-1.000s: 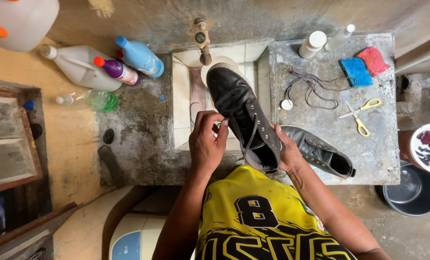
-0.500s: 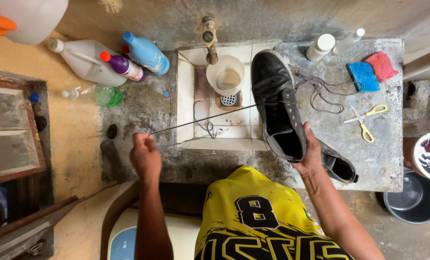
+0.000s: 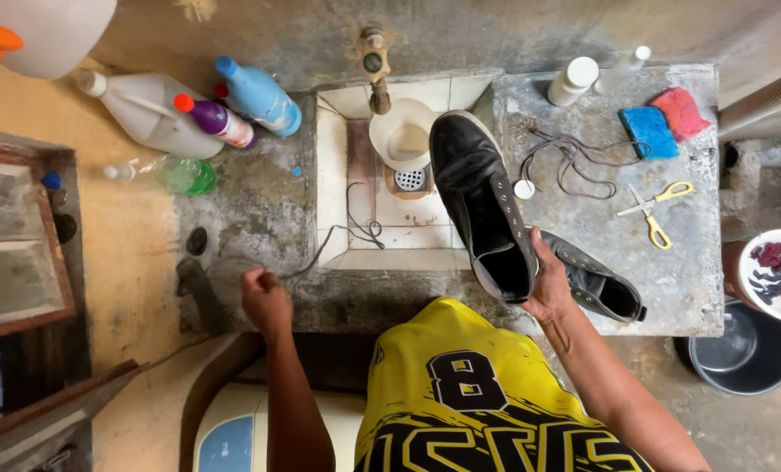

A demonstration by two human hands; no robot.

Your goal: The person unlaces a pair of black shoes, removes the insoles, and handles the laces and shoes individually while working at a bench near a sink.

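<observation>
The black high-top canvas shoe (image 3: 482, 210) is held over the right edge of the small white-tiled sink (image 3: 334, 157), toe pointing away from the person, heel end near the body. The right hand (image 3: 548, 288) grips it at the heel end, fingers wrapped under and around the opening, thumb lying along the outer side. A dark thin shoelace (image 3: 342, 232) runs from the sink's floor, where it lies in loops, across the sink's left front corner to the left hand (image 3: 266, 301), which is closed into a fist around its end, left of the sink at the front edge of the grey concrete counter (image 3: 251, 218). The lace looks slack and no longer threaded in the shoe. A second black shoe (image 3: 596, 280) lies on its side right of the sink, just behind the right hand. Further right of the sink lie a tangle of dark laces (image 3: 574, 157), yellow-handled scissors (image 3: 653, 210), a blue sponge (image 3: 644, 133) and a pink sponge (image 3: 680, 112). A cream plastic cup (image 3: 401, 133) sits in the sink under the tap (image 3: 375, 65). Left of the sink stand a blue bottle (image 3: 259, 94) and a purple bottle (image 3: 216, 118)
</observation>
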